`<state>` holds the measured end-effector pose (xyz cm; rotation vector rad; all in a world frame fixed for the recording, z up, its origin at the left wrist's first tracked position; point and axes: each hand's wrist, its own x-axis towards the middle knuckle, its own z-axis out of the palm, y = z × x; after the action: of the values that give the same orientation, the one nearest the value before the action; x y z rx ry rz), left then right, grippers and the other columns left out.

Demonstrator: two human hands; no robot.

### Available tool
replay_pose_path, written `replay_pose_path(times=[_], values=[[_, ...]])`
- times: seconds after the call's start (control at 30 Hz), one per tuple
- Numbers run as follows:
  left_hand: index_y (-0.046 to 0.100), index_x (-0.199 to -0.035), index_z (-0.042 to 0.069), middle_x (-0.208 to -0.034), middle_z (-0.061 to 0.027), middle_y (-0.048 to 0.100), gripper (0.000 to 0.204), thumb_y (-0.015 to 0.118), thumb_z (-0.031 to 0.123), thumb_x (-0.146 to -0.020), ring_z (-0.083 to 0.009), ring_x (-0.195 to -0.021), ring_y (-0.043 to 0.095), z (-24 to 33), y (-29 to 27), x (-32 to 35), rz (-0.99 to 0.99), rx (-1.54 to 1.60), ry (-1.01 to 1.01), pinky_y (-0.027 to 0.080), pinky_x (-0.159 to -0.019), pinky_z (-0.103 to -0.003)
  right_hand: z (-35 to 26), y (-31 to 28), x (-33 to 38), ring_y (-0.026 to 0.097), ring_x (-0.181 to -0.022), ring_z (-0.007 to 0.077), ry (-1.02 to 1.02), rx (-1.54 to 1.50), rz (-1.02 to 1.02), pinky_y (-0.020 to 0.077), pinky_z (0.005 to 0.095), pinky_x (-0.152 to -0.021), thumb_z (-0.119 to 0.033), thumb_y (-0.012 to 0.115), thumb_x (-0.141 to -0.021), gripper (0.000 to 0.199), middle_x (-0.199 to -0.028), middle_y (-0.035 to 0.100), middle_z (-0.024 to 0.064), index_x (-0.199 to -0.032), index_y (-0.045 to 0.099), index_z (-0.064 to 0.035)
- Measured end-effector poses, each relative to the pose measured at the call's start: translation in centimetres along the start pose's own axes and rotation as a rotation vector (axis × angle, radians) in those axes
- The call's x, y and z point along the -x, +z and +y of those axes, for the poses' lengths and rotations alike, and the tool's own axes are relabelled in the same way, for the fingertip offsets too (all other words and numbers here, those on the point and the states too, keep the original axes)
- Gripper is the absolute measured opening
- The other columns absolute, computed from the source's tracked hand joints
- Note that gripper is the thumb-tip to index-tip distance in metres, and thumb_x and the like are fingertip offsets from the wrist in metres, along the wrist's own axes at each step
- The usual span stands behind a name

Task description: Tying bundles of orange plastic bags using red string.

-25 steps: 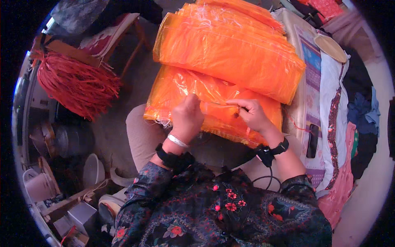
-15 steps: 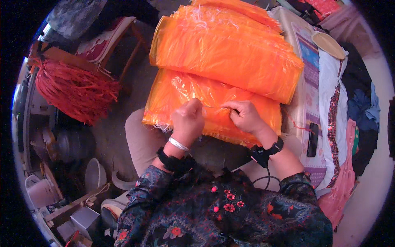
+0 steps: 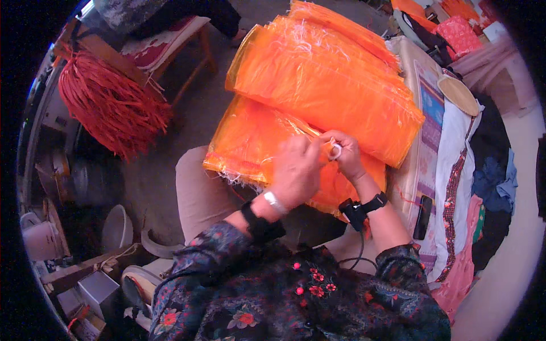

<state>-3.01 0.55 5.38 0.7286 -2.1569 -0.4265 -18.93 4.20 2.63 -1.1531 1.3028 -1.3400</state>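
Pinching a small white ring (image 3: 336, 152) in my right hand (image 3: 347, 156) | left hand (image 3: 297, 170) closed on orange mesh bag (image 3: 256, 142) | bag stack (image 3: 330, 85) far.

Orange mesh bag (image 3: 256, 148) lies flat across the lap.

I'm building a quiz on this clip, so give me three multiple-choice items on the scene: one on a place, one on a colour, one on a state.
1. Where is the red tassel bundle?
A. on the person's left
B. on the lap
C. on the right-hand cloth

2. What colour are the mesh bags?
A. blue
B. orange
C. white

3. How are the hands?
A. far apart
B. close together on the lap bag
C. off the bags

Answers:
1 A, it hangs on the picture's left side.
2 B, both stacks are orange.
3 B, left hand and right hand meet on the lap bag.
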Motion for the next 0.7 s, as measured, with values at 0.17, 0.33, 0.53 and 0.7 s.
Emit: replay_pose_path(times=[0.17,0.33,0.53,0.7], values=[[0.048,-0.071,0.003,-0.070,-0.0143,0.050,0.011,0.056,0.000,-0.064,-0.0335,-0.068,0.051,-4.8,-3.3,3.4,-0.024,-0.101,-0.300,0.041,-0.058,-0.040,-0.9,0.6,0.5,0.047,-0.057,0.0070,0.026,0.133,0.050,0.0371,0.0232,-0.050,-0.007,0.049,-0.073,0.009,-0.064,0.052,-0.0023,-0.071,0.057,-0.0028],[0.056,-0.076,0.001,-0.068,-0.0161,0.056,0.006,0.055,0.001,-0.070,-0.0329,-0.064,0.056,-4.6,-2.0,3.7,0.148,0.116,-0.376,0.044,-0.056,-0.038,0.1,0.4,0.9,0.047,-0.056,0.0081,0.017,0.382,-0.033,0.0383,0.0243,-0.051,-0.004,0.049,-0.071,0.006,-0.058,0.053,0.0018,-0.069,0.054,-0.0018],[0.058,-0.075,0.001,-0.060,-0.0189,0.054,0.006,0.054,0.004,-0.072,-0.0332,-0.057,0.057,-3.0,0.6,3.8,0.019,0.407,-0.587,0.042,-0.050,-0.039,-0.8,1.2,0.9,0.048,-0.054,0.0104,0.075,0.474,-0.115,0.0403,0.0236,-0.051,-0.001,0.047,-0.069,0.024,-0.057,0.053,0.0038,-0.088,0.060,-0.0050],[0.052,-0.065,0.003,-0.058,-0.0189,0.053,0.003,0.052,0.004,-0.068,-0.0372,-0.060,0.055,-1.3,1.0,1.0,0.011,0.218,-0.449,0.042,-0.050,-0.043,-1.0,1.2,0.6,0.048,-0.053,0.0077,0.129,0.184,-0.132,0.0398,0.0204,-0.049,0.003,0.044,-0.069,0.048,-0.060,0.051,-0.0003,-0.113,0.056,-0.0115]])
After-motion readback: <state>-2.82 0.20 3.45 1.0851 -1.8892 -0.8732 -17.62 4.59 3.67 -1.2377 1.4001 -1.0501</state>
